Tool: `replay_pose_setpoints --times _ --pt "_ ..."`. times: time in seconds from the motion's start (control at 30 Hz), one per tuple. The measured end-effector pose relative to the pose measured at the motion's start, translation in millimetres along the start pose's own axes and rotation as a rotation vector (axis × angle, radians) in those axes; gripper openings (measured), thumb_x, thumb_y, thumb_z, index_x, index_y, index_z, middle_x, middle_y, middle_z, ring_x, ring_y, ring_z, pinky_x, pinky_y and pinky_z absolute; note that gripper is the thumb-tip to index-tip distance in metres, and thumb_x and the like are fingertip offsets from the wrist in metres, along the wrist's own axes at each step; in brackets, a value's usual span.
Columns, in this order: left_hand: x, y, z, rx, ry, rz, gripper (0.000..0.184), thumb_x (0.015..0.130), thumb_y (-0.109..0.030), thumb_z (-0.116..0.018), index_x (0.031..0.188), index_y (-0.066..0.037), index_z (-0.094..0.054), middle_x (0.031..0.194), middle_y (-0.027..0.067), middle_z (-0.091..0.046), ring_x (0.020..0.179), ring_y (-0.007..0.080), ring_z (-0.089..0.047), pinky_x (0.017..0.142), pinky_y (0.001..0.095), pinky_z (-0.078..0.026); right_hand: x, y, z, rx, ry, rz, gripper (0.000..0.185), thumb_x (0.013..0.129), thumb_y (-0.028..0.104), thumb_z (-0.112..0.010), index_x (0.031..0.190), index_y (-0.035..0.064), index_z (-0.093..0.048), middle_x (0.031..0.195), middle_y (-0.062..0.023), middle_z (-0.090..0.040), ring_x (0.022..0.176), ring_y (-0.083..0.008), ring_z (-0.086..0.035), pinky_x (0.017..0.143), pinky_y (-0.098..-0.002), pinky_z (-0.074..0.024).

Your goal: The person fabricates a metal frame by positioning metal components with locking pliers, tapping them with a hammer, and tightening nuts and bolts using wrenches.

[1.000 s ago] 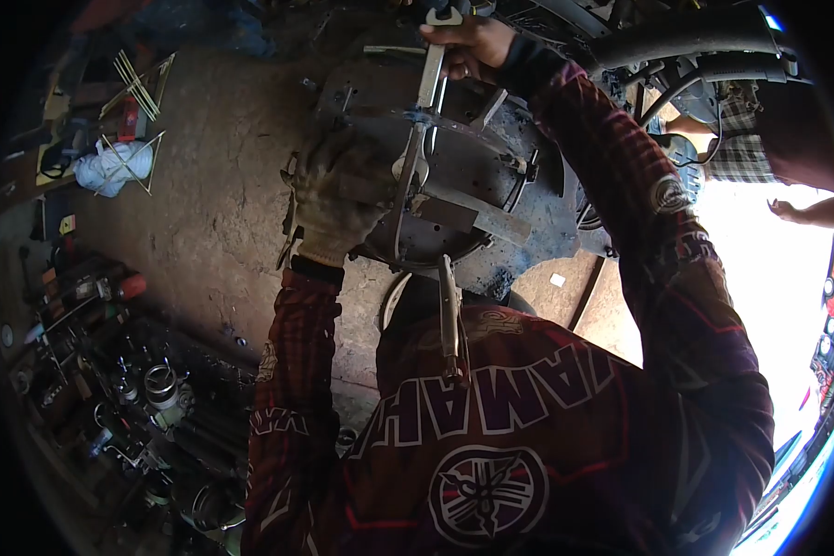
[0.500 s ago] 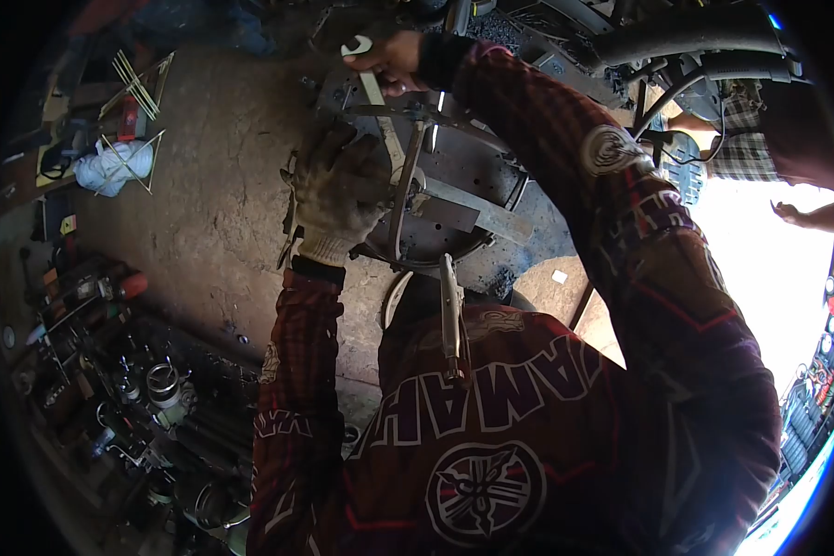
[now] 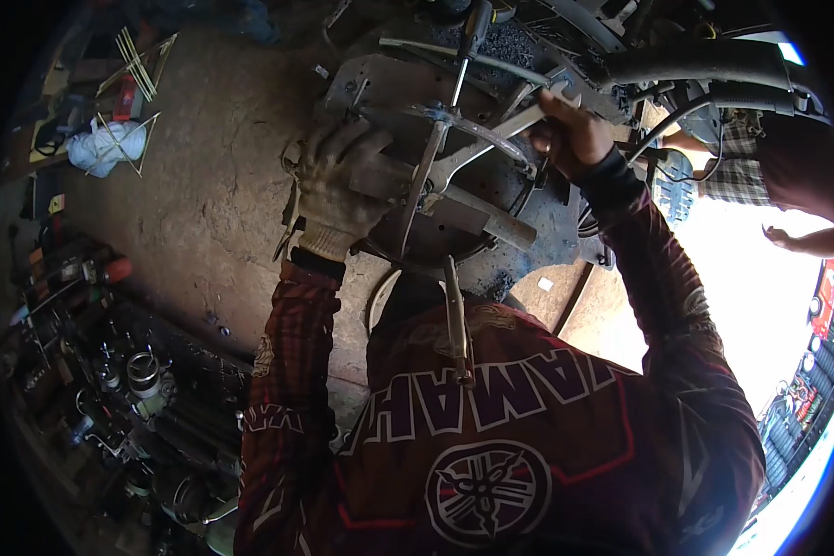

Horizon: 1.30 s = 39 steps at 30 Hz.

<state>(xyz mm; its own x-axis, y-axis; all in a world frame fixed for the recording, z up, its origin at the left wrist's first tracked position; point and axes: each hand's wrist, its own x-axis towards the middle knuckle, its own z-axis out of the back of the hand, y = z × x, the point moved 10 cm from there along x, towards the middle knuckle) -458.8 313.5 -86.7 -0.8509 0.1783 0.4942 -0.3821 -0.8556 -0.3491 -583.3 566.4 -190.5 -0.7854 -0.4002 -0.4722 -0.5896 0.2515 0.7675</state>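
Observation:
My bare right hand (image 3: 570,132) grips the far end of a long wrench (image 3: 491,139), which slants down to the left. The wrench's other end sits at a bolt beside a curved metal bar (image 3: 419,190). My left hand (image 3: 338,185), in a dirty work glove, lies at the left side of the metal assembly, near a flat bar (image 3: 385,176); its fingers are spread, and what its palm touches is hidden. A screwdriver (image 3: 471,37) stands at the top of the assembly. Below my hands, a locking-pliers-like tool (image 3: 456,320) points toward my shirt.
Tools and metal parts (image 3: 144,375) crowd the lower left. A white cloth bundle (image 3: 107,148) with thin sticks lies at the upper left. Black hoses (image 3: 695,60) run across the upper right. Another person's hand (image 3: 802,241) shows at the right edge.
My right hand has swung the wrench's free end from upper left to the right. My gloved left hand has stayed in nearly the same place. The view has shifted slightly.

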Motion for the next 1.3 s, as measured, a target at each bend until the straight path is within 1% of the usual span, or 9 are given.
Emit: replay_pose_setpoints --times 0.17,0.5,0.67,0.8,0.93,1.07,1.17,1.23,1.3 --pt "1 1 -3 0.042 0.05 0.024 0.066 0.055 -0.038 -0.09 0.113 -0.017 -0.066 0.123 0.005 -0.055 0.121 0.0328 -0.048 0.096 0.0461 -0.048 39 32 -1 0.118 0.1 0.179 0.027 0.099 0.026 -0.059 0.096 -0.001 -0.062 0.083 -0.0116 -0.066 0.068 -0.0194 -0.065 0.057 -0.0276 -0.0499" --pt "-1 -4 -5 0.073 0.015 -0.104 0.055 0.061 -0.034 -0.086 0.108 -0.014 -0.067 0.116 0.0067 -0.059 0.111 0.0344 -0.054 0.092 0.0472 -0.051 76 19 -55 -0.168 0.289 0.068 0.022 0.096 0.027 -0.064 0.1 0.0051 -0.063 0.084 -0.0073 -0.068 0.067 -0.0163 -0.065 0.059 -0.0278 -0.0521" --pt "9 -18 2 0.115 -0.004 -0.135 0.041 0.071 -0.036 -0.079 0.103 -0.013 -0.069 0.113 0.0087 -0.061 0.109 0.035 -0.056 0.09 0.0484 -0.051 132 2 -93 -0.323 0.279 0.058 0.039 0.091 0.034 -0.072 0.114 0.0039 -0.062 0.099 -0.0055 -0.065 0.075 -0.0163 -0.066 0.065 -0.0281 -0.0539" --pt "0 -3 -8 0.122 -0.011 -0.086 0.049 0.081 -0.052 -0.068 0.102 -0.008 -0.071 0.114 0.0137 -0.061 0.119 0.0391 -0.052 0.097 0.0494 -0.048 150 -28 -153 -0.648 0.547 -0.132 0.025 0.094 0.032 -0.067 0.099 0.0077 -0.064 0.081 -0.0005 -0.063 0.067 -0.011 -0.06 0.057 -0.0261 -0.0481" --pt "-5 7 -10 0.133 -0.028 -0.058 0.051 0.082 -0.054 -0.068 0.099 -0.006 -0.072 0.112 0.0144 -0.061 0.121 0.0402 -0.051 0.099 0.0505 -0.047 133 -22 -153 -0.413 0.464 -0.108 0.026 0.095 0.032 -0.067 0.095 0.0064 -0.064 0.073 0.0007 -0.06 0.058 -0.0103 -0.055 0.054 -0.0258 -0.0475" --pt "-5 2 -5 0.108 0.022 -0.029 0.048 0.076 -0.049 -0.076 0.104 -0.009 -0.07 0.118 0.0115 -0.059 0.123 0.0386 -0.049 0.101 0.0492 -0.046 117 -8 -96 -0.302 0.345 0.021 0.02 0.098 0.025 -0.062 0.102 0.0049 -0.061 0.084 -0.0015 -0.059 0.064 -0.0102 -0.053 0.059 -0.0262 -0.0468" --pt "-6 5 -4 0.016 0.029 0.014 0.053 0.071 -0.042 -0.081 0.111 -0.011 -0.067 0.125 0.0098 -0.056 0.125 0.0372 -0.048 0.103 0.0484 -0.045 15 48 -77 -1.127 0.234 0.849 0.028 0.099 0.028 -0.06 0.097 0.0 -0.06 0.083 -0.0111 -0.064 0.07 -0.0181 -0.062 0.064 -0.0304 -0.0516" --pt "-3 6 0 -0.007 0.016 0.018 0.057 0.068 -0.038 -0.083 0.115 -0.012 -0.065 0.128 0.0091 -0.054 0.126 0.0364 -0.047 0.104 0.0481 -0.044 5 5 -35 0.227 0.479 0.025 0.019 0.1 0.017 -0.055 0.097 -0.0005 -0.059 0.085 -0.0151 -0.068 0.075 -0.0221 -0.068 0.066 -0.0303 -0.0545" --pt "-2 1 2 0.019 0.01 0.001 0.061 0.066 -0.035 -0.084 0.119 -0.012 -0.063 0.13 0.0091 -0.054 0.126 0.0354 -0.047 0.105 0.0477 -0.044 -15 -5 -23 0.15 0.343 0.015 0.016 0.1 0.015 -0.053 0.098 0.0001 -0.058 0.09 -0.0171 -0.068 0.078 -0.0233 -0.069 0.067 -0.03 -0.0557"
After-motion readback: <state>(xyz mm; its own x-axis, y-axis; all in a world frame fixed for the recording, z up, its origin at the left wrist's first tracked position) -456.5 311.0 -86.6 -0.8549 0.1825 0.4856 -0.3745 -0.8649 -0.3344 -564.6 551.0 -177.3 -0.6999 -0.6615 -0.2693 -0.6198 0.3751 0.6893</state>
